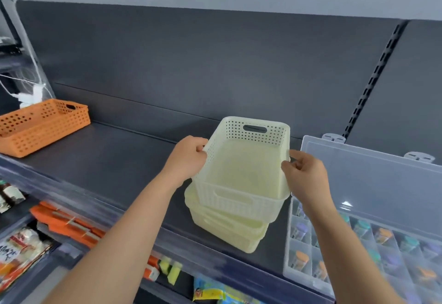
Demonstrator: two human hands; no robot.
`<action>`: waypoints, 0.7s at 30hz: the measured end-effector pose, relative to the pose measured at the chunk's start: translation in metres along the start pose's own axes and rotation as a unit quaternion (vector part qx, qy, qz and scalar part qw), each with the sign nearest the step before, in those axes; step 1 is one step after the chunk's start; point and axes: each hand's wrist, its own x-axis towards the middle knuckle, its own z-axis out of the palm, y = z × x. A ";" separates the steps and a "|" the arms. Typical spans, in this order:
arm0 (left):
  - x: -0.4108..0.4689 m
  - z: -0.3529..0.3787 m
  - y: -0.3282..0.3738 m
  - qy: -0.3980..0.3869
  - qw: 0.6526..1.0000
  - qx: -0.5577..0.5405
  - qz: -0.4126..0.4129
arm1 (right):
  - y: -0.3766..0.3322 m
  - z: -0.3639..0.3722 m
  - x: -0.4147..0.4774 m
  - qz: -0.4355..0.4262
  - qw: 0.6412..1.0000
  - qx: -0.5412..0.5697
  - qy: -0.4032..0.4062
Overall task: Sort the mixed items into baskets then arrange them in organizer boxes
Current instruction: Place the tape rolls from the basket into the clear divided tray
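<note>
A pale yellow basket [241,174], perforated and empty, tilts partly out of a stack of matching baskets [229,234] at the shelf's near edge. An empty orange basket [40,124] sits far left. At right, a clear organizer box [373,177] lies open, its compartments holding coloured-capped vials [382,235].

Pale yellow basket [241,172] — perforated matt plastic, orange basket [40,125] far to its left likewise, organizer box [373,208] just right — clear glossy plastic, shelf [114,160] beneath smooth, dark, matt
</note>
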 end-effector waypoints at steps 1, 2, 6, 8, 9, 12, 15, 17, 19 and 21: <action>0.005 0.000 -0.004 -0.009 1.000 -0.002 0.008 | -0.001 0.004 -0.003 0.007 1.000 -0.010 0.014; 0.010 -0.001 -0.008 -0.018 1.000 -0.005 0.017 | -0.003 0.007 -0.006 0.015 0.999 -0.019 0.028; 0.022 -0.009 -0.020 -0.051 0.997 -0.010 0.052 | -0.009 0.017 -0.021 0.048 0.995 -0.048 0.074; 0.025 -0.013 -0.024 -0.064 0.996 -0.010 0.066 | -0.014 0.023 -0.029 0.058 0.992 -0.055 0.094; 0.026 -0.014 -0.026 -0.070 0.995 -0.014 0.071 | -0.017 0.026 -0.032 0.059 0.991 -0.060 0.102; 0.030 -0.013 -0.031 -0.091 0.993 -0.025 0.073 | -0.023 0.028 -0.036 0.073 0.989 -0.079 0.104; 0.032 -0.011 -0.034 -0.105 0.992 -0.025 0.072 | -0.026 0.028 -0.039 0.087 0.986 -0.097 0.106; 0.033 -0.011 -0.033 -0.106 0.991 -0.029 0.077 | -0.027 0.029 -0.040 0.095 0.984 -0.102 0.107; 0.034 -0.010 -0.032 -0.106 0.990 -0.030 0.087 | -0.026 0.029 -0.037 0.101 0.985 -0.101 0.101; 0.036 -0.007 -0.031 -0.103 0.990 -0.027 0.093 | -0.024 0.028 -0.031 0.102 0.984 -0.112 0.094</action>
